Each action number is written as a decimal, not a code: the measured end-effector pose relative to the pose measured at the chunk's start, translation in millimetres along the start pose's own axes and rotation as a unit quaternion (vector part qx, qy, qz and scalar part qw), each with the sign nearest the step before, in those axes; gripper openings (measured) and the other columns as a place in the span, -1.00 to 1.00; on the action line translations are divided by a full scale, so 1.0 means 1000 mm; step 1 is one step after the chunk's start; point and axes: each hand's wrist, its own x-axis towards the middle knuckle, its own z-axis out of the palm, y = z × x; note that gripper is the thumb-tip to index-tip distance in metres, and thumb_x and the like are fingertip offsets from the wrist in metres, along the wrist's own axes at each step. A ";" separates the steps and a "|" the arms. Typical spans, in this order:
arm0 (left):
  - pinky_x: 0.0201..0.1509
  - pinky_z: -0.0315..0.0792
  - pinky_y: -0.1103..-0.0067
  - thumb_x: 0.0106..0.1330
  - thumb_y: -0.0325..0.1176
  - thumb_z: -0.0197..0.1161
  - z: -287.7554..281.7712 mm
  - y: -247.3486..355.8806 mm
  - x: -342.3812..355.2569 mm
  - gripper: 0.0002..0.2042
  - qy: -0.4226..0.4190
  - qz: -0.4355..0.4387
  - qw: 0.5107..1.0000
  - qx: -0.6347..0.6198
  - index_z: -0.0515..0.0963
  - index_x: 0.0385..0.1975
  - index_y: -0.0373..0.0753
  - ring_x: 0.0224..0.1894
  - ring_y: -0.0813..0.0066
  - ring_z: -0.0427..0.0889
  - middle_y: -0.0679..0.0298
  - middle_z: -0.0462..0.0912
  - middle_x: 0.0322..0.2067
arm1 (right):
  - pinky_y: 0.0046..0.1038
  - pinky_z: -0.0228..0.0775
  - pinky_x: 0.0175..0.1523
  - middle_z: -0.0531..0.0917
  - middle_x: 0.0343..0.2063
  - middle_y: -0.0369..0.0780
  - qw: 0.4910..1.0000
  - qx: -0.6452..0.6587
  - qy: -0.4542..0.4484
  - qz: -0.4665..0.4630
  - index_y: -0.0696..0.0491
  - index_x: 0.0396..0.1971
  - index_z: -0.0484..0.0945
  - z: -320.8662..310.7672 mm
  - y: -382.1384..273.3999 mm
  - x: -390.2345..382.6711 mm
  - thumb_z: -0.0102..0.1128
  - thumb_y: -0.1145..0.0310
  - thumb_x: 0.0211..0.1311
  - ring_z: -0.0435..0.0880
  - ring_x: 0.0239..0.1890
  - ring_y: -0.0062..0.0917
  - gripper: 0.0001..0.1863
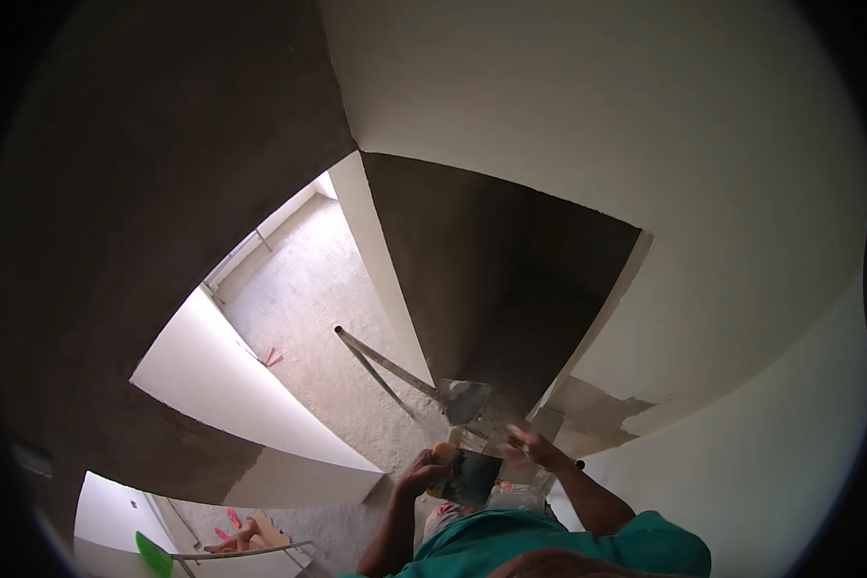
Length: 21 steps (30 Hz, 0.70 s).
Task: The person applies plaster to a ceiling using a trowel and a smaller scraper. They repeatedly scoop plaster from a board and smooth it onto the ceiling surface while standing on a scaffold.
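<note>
In front of my green shirt [511, 539], my left hand [422, 472] is closed around a flat plastering trowel [474, 477]. Its blade is dark and rectangular, and a pale orange handle piece [443, 451] shows by my fingers. Just right of the blade is my right hand [532, 449], raised and smeared by motion. Its fingers look curled together; what they hold, if anything, is too blurred to name. Beyond both hands, a grey, smeared plate [466, 401] sits at the near end of a metal tube frame [387, 359].
Dark unfinished wall bands [501, 270] meet white coated walls [588, 106]. A ragged grey-brown patch [592, 414] lies to the right. Below left are the dusty floor [328, 270], red scraps [273, 357], a green broom head [152, 556] and a heap of reddish-brown pieces [241, 538].
</note>
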 end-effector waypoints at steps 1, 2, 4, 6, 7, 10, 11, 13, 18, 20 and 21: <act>-0.37 0.42 0.59 -0.06 -0.33 0.25 -0.005 -0.004 -0.010 -0.73 0.016 0.014 0.999 -0.043 0.56 -0.39 -0.39 -0.44 0.57 0.54 0.35 0.59 -0.48 | -0.41 0.41 0.12 0.57 0.00 0.02 0.979 -0.183 0.001 0.085 0.15 0.28 0.20 -0.023 0.038 -0.015 0.06 0.15 0.33 0.58 0.06 -0.34 -0.38; -0.37 0.42 0.58 -0.07 -0.34 0.25 -0.009 -0.011 -0.008 -0.74 0.034 0.029 0.998 -0.045 0.56 -0.40 -0.38 -0.46 0.57 0.54 0.35 0.59 -0.49 | -0.33 0.40 0.13 0.50 0.04 0.12 0.832 -0.550 -0.073 -0.016 0.07 0.33 0.14 -0.050 0.098 -0.042 -0.04 -0.09 0.31 0.54 0.10 -0.19 -0.27; -0.38 0.43 0.58 -0.08 -0.36 0.24 -0.021 -0.034 -0.016 -0.76 0.099 0.036 0.993 -0.052 0.56 -0.41 -0.35 -0.48 0.57 0.53 0.35 0.58 -0.51 | -0.30 0.39 0.14 0.50 0.05 0.08 0.835 -0.483 -0.251 0.079 0.06 0.32 0.14 -0.064 0.148 -0.088 -0.04 -0.09 0.30 0.53 0.10 -0.20 -0.28; -0.39 0.42 0.57 -0.07 -0.37 0.22 -0.022 -0.038 -0.037 -0.78 0.168 0.021 0.983 -0.067 0.57 -0.43 -0.33 -0.49 0.57 0.53 0.36 0.58 -0.52 | -0.27 0.37 0.15 0.50 0.07 0.04 0.899 -0.202 -0.278 0.271 0.05 0.32 0.15 -0.062 0.143 -0.107 -0.03 -0.09 0.29 0.53 0.10 -0.21 -0.28; -0.39 0.42 0.57 -0.07 -0.37 0.21 -0.018 -0.037 -0.039 -0.80 0.188 0.015 0.979 -0.073 0.57 -0.44 -0.32 -0.49 0.58 0.52 0.36 0.57 -0.53 | -0.26 0.37 0.15 0.50 0.07 0.02 0.905 -0.122 -0.259 0.315 0.05 0.32 0.15 -0.066 0.141 -0.118 -0.03 -0.09 0.28 0.53 0.10 -0.22 -0.28; -0.40 0.41 0.56 -0.07 -0.35 0.20 -0.025 -0.070 -0.044 -0.81 0.229 0.046 0.972 -0.032 0.56 -0.48 -0.32 -0.51 0.59 0.51 0.35 0.56 -0.55 | -0.22 0.35 0.17 0.50 0.09 -0.03 0.901 -0.040 -0.283 0.327 0.04 0.31 0.16 -0.066 0.115 -0.104 -0.03 -0.09 0.27 0.53 0.10 -0.24 -0.28; -0.43 0.40 0.56 -0.08 -0.31 0.21 -0.012 -0.056 -0.043 -0.79 0.269 0.097 0.956 0.067 0.55 -0.52 -0.33 -0.53 0.59 0.50 0.34 0.55 -0.57 | -0.21 0.34 0.17 0.50 0.09 -0.05 0.896 -0.031 -0.293 0.333 0.03 0.31 0.16 -0.069 0.109 -0.101 -0.03 -0.09 0.26 0.53 0.10 -0.24 -0.28; -0.43 0.40 0.55 -0.09 -0.27 0.22 -0.013 -0.074 -0.044 -0.77 0.296 0.029 0.953 -0.051 0.54 -0.52 -0.33 -0.55 0.57 0.50 0.32 0.55 -0.58 | -0.18 0.32 0.18 0.51 0.11 -0.09 0.882 -0.026 -0.343 0.322 0.03 0.30 0.17 -0.063 0.097 -0.080 -0.03 -0.09 0.25 0.52 0.10 -0.26 -0.28; -0.40 0.42 0.53 -0.05 -0.27 0.20 -0.009 -0.079 -0.061 -0.77 0.327 0.041 0.942 -0.059 0.54 -0.51 -0.33 -0.51 0.54 0.53 0.28 0.56 -0.55 | -0.11 0.29 0.20 0.51 0.13 -0.19 0.843 -0.093 -0.471 0.243 0.01 0.29 0.19 -0.063 0.094 -0.053 -0.03 -0.09 0.22 0.52 0.09 -0.29 -0.28; -0.38 0.42 0.54 -0.03 -0.27 0.19 -0.006 -0.072 -0.060 -0.77 0.338 0.094 0.934 -0.065 0.54 -0.50 -0.33 -0.48 0.53 0.54 0.27 0.56 -0.52 | -0.26 0.30 0.20 0.46 0.19 -0.16 0.777 -0.349 -0.520 0.064 -0.02 0.29 0.23 -0.068 0.137 -0.015 0.08 -0.15 0.20 0.48 0.11 -0.34 -0.25; -0.37 0.43 0.54 -0.01 -0.26 0.18 -0.006 -0.072 -0.061 -0.77 0.342 0.109 0.931 -0.060 0.54 -0.49 -0.32 -0.47 0.53 0.54 0.28 0.57 -0.51 | -0.25 0.34 0.16 0.55 0.06 -0.20 0.875 -0.130 -0.371 0.283 -0.01 0.29 0.22 -0.079 0.159 0.006 0.13 -0.04 0.16 0.53 0.04 -0.36 -0.26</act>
